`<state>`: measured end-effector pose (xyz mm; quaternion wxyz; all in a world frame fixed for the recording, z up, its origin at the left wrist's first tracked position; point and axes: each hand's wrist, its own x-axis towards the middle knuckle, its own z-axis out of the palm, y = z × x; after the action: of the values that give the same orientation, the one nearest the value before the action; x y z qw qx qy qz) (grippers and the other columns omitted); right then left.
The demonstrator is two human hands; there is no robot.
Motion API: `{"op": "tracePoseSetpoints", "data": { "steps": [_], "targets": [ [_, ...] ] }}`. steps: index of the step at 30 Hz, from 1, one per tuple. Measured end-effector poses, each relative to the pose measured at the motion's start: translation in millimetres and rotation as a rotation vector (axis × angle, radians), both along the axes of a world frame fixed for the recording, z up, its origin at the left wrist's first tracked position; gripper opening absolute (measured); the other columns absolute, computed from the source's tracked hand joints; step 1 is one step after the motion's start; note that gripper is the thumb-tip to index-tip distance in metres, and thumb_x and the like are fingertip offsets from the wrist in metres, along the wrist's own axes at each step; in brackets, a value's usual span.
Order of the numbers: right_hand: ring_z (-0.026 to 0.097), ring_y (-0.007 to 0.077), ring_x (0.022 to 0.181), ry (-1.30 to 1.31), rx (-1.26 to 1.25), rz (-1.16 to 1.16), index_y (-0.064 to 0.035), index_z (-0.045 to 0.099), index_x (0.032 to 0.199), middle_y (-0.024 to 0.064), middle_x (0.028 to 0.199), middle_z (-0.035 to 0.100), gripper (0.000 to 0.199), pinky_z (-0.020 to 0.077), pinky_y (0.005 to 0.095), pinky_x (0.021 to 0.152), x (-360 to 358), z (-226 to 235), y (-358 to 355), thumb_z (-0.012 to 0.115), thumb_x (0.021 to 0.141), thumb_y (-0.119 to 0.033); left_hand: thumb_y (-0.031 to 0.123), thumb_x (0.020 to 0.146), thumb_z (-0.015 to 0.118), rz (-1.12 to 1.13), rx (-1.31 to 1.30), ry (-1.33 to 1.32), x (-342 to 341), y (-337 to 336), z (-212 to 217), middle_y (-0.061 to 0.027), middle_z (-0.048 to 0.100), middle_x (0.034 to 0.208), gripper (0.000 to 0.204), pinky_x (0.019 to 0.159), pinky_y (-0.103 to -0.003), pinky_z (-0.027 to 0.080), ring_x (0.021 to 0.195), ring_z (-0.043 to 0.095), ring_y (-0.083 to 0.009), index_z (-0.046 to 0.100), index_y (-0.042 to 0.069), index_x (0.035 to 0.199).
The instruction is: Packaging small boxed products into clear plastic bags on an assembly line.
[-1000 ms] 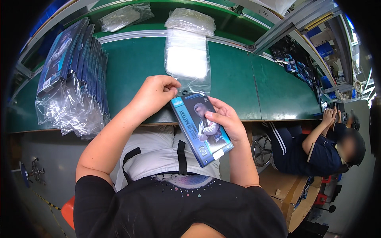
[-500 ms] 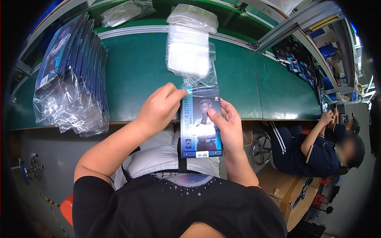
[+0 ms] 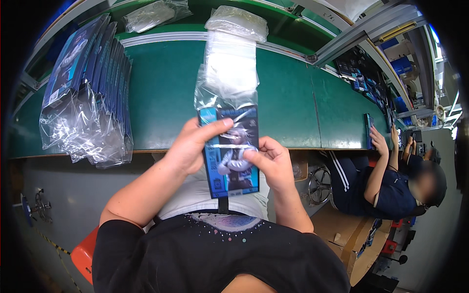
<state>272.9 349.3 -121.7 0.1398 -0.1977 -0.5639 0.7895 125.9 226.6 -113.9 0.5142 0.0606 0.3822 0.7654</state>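
Between my hands is a flat dark blue printed box [image 3: 213, 168] with a turquoise strip down its left side. A clear plastic bag [image 3: 207, 93] covers the box, at least over its upper part, and its loose end sticks out beyond the far edge. My left hand [image 3: 191, 141] is closed on the box's left side, thumb laid across the front. On the right side my right hand [image 3: 274, 163] grips it, thumb on the front and fingers behind. The box is held over my lap at the table's near edge. Its back is hidden.
Several bagged boxes [image 3: 93, 73] stand in a row on the green table [image 3: 166, 93] at left. A stack of clear bags [image 3: 232, 61] lies ahead. Another plastic bundle [image 3: 156, 15] is at the back. A co-worker [image 3: 398, 188] sits at right near an open carton [image 3: 364, 239].
The box has moved slightly left and tilted. My left hand has gone from its top corner to gripping its left side. Bag film now spreads beyond its far end. The co-worker's hands hold up a box.
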Motion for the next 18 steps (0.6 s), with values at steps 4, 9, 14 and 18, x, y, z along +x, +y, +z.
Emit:
{"op": "tracePoseSetpoints", "data": {
  "steps": [4,9,14,18],
  "targets": [
    [0.059,0.009,0.086,-0.132,0.332,0.366,-0.002,0.023,0.141,0.0098,0.103,0.06,0.093,0.0469,0.0202,0.07,11,35,7,0.079,0.067,0.001,0.017,0.087,0.062,0.14,0.075,-0.083,-26,-4,3,-0.0127,0.063,0.101,0.03,0.079,-0.034,0.054,0.089,0.064,-0.0206,0.055,-0.003,0.108],
    [0.059,0.0185,0.097,0.147,0.482,0.052,-0.0059,0.01,0.146,0.012,0.105,0.06,0.107,0.0478,0.0303,0.082,0,29,-2,0.08,0.065,-0.003,0.016,0.086,0.065,-0.021,0.041,0.087,26,-2,20,-0.0097,0.061,0.104,0.035,0.081,-0.031,0.05,0.093,0.06,-0.0148,0.054,-0.003,0.113],
    [0.06,0.0207,0.092,0.327,0.959,-0.471,0.0027,0.047,0.123,0.0152,0.103,0.059,0.042,0.0485,0.029,0.079,11,35,2,0.058,0.082,0.003,0.017,0.089,0.06,-0.468,0.204,0.148,33,-8,24,-0.0118,0.06,0.112,0.036,0.088,-0.035,0.048,0.102,0.058,-0.0198,0.054,-0.002,0.119],
    [0.053,0.0154,0.07,0.653,0.812,-0.858,0.0004,0.05,0.096,0.0112,0.084,0.055,0.016,0.0455,0.026,0.065,13,63,-7,0.044,0.083,0.008,0.023,0.091,0.056,-0.632,0.204,0.333,20,-14,23,-0.0157,0.06,0.112,0.035,0.093,-0.041,0.047,0.111,0.056,-0.0266,0.057,-0.003,0.115]
  ]
}}
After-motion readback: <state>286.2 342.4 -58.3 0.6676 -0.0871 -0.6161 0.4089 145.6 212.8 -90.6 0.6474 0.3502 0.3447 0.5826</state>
